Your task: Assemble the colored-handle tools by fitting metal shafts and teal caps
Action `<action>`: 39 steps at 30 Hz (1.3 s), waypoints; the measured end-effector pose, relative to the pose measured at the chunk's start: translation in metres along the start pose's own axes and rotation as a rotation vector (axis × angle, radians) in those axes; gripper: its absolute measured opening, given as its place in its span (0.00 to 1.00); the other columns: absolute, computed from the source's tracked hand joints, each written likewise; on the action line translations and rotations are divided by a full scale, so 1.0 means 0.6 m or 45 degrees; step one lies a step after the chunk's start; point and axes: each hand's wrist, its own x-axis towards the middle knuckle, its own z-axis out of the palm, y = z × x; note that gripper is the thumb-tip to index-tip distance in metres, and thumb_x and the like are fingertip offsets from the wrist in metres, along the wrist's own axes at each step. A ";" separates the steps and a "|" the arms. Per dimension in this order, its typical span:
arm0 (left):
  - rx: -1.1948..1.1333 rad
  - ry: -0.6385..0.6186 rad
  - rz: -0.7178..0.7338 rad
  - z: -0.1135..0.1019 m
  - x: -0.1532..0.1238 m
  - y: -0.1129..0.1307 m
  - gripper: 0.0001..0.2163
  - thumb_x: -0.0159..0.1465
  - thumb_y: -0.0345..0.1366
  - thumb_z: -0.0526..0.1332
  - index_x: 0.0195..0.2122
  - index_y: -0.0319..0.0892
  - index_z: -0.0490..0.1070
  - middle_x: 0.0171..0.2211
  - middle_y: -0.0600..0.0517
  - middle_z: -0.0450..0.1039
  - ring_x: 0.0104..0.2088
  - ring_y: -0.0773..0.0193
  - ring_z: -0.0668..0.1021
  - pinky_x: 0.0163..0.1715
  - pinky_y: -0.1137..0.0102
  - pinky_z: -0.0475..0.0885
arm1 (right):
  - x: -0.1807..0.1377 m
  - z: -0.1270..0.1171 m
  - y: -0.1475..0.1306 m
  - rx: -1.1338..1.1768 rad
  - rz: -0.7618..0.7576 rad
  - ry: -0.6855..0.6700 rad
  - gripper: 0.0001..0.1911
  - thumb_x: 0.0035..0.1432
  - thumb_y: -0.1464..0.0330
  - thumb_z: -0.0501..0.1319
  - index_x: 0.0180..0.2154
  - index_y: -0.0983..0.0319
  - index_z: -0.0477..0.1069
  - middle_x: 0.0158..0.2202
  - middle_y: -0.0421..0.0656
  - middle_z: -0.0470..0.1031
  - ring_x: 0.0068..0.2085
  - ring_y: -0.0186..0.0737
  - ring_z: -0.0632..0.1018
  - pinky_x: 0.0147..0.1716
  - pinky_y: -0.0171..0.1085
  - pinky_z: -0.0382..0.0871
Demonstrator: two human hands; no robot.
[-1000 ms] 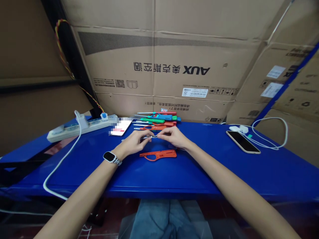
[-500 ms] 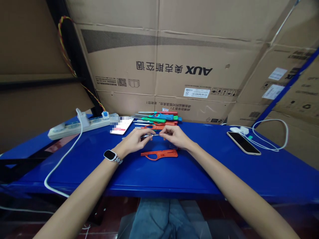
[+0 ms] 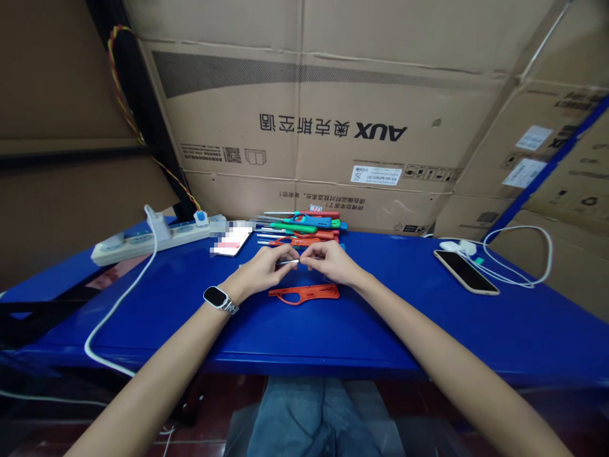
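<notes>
My left hand and my right hand meet above the blue table. Both pinch the ends of a thin metal tube held level between them. An orange plastic lighter shell lies flat on the table just below my hands. Behind them is a pile of long-nosed lighters in red, green, blue and orange. A watch is on my left wrist.
A phone lies left of the pile, and a white power strip with a cable sits further left. Another phone with a white cable lies at the right. Cardboard boxes wall the back.
My hands have drawn slightly closer together on the metal tube. The orange shell has not moved.
</notes>
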 end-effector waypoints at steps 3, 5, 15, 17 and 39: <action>-0.052 0.018 0.000 0.002 0.001 0.000 0.07 0.67 0.37 0.58 0.42 0.41 0.71 0.35 0.49 0.81 0.34 0.62 0.81 0.31 0.71 0.72 | 0.002 0.005 0.001 0.029 -0.001 0.033 0.10 0.52 0.63 0.65 0.30 0.65 0.75 0.24 0.41 0.76 0.26 0.34 0.74 0.28 0.34 0.67; -0.047 0.045 0.018 0.003 0.001 -0.001 0.07 0.67 0.37 0.58 0.40 0.41 0.71 0.34 0.49 0.80 0.33 0.63 0.80 0.32 0.71 0.72 | 0.002 0.007 0.001 0.021 -0.014 0.056 0.09 0.52 0.64 0.65 0.30 0.65 0.75 0.25 0.41 0.77 0.26 0.34 0.74 0.29 0.34 0.67; 0.028 0.239 0.161 0.001 0.002 -0.003 0.02 0.65 0.33 0.61 0.35 0.41 0.71 0.35 0.50 0.79 0.35 0.63 0.80 0.36 0.70 0.73 | -0.010 0.009 -0.013 -0.167 -0.214 0.143 0.09 0.56 0.65 0.64 0.34 0.65 0.78 0.33 0.45 0.81 0.33 0.38 0.78 0.33 0.36 0.70; 0.049 0.270 0.212 0.001 0.002 -0.004 0.02 0.66 0.32 0.61 0.35 0.41 0.71 0.35 0.50 0.79 0.35 0.64 0.80 0.36 0.70 0.73 | -0.011 0.009 -0.016 -0.192 -0.260 0.156 0.08 0.56 0.66 0.64 0.33 0.64 0.78 0.33 0.45 0.81 0.32 0.38 0.78 0.33 0.36 0.70; 0.170 0.306 0.234 -0.024 -0.007 0.013 0.07 0.69 0.35 0.58 0.46 0.42 0.71 0.38 0.49 0.82 0.35 0.65 0.82 0.31 0.74 0.73 | -0.053 -0.027 -0.003 -0.532 -0.094 0.113 0.13 0.51 0.65 0.70 0.40 0.60 0.76 0.41 0.45 0.80 0.46 0.45 0.77 0.52 0.48 0.67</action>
